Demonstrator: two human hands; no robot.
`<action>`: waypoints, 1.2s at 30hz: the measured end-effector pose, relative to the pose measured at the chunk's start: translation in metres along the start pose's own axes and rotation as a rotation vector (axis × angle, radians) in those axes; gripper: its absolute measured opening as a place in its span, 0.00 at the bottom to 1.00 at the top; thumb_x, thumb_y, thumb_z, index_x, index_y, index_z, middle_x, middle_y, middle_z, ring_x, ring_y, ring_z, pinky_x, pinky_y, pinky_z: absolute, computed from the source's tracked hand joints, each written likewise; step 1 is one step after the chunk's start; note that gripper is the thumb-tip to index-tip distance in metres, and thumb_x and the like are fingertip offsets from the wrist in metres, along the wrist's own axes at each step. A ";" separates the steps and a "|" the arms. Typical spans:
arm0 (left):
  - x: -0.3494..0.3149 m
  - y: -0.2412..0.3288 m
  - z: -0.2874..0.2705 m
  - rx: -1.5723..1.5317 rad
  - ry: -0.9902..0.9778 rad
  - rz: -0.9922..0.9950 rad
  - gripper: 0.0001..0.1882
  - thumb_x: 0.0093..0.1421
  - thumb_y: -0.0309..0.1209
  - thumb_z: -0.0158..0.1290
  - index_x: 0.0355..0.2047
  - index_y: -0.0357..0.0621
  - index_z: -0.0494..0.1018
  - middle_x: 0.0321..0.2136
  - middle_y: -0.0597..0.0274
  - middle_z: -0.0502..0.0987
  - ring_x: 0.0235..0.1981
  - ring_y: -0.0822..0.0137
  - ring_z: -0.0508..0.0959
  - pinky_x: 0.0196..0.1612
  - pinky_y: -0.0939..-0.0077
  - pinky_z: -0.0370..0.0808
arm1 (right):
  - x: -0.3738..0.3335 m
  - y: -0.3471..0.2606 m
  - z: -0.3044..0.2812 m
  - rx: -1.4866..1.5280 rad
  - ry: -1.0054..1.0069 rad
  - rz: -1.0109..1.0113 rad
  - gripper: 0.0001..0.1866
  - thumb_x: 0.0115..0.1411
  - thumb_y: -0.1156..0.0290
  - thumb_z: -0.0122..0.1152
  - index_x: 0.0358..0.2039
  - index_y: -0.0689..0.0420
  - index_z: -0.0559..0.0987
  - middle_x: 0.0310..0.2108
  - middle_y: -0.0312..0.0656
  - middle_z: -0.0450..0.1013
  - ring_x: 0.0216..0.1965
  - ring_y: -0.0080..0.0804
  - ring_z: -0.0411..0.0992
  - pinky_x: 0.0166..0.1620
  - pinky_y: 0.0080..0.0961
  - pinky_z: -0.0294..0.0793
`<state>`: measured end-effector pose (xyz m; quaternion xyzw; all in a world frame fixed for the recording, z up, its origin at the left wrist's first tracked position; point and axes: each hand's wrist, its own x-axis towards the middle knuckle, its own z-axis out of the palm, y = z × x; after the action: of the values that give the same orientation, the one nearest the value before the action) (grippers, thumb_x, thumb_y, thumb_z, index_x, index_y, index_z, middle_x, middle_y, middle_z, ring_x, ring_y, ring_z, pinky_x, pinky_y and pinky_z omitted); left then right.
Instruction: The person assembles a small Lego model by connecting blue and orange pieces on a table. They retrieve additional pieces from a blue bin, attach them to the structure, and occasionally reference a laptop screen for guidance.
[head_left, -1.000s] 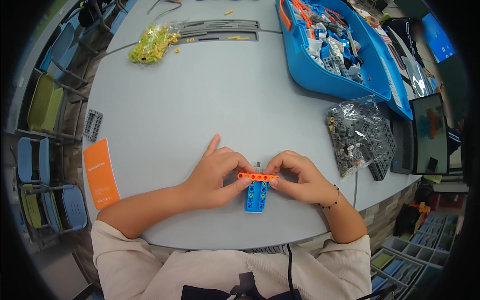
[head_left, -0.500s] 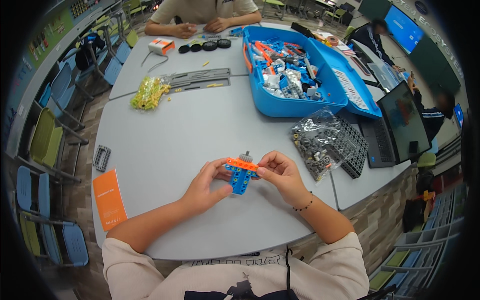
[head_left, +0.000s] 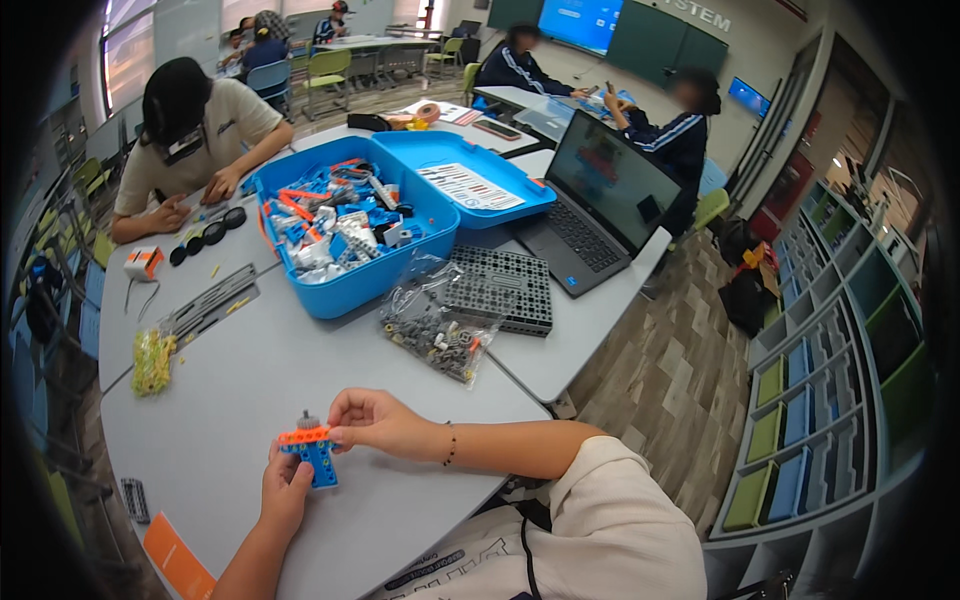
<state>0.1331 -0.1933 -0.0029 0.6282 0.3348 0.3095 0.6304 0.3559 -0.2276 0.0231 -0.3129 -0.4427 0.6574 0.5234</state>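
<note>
A: Biggest first?
B: Grey table. On it, open blue bin full of parts; clear bag of grey pieces just beside.
A: Hands?
B: Left hand and right hand, both pinching: left on the blue-and-orange assembly, right on the end of its orange beam. Near side of table; contact unclear.
A: Trouble?
B: Possibly prying the beam loose through uneven pinching; perhaps tipping off the grey gear on top.
</note>
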 end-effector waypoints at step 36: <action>-0.004 0.010 0.004 0.085 -0.085 0.178 0.48 0.45 0.28 0.66 0.60 0.45 0.48 0.52 0.52 0.65 0.48 0.61 0.74 0.49 0.64 0.73 | 0.003 0.012 -0.007 -0.071 -0.053 0.076 0.18 0.59 0.72 0.61 0.49 0.59 0.70 0.28 0.32 0.71 0.30 0.15 0.69 0.35 0.14 0.69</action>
<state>0.1349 -0.1987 0.0073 0.6942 0.2634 0.3227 0.5870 0.3565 -0.2234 0.0093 -0.3304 -0.4671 0.6689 0.4747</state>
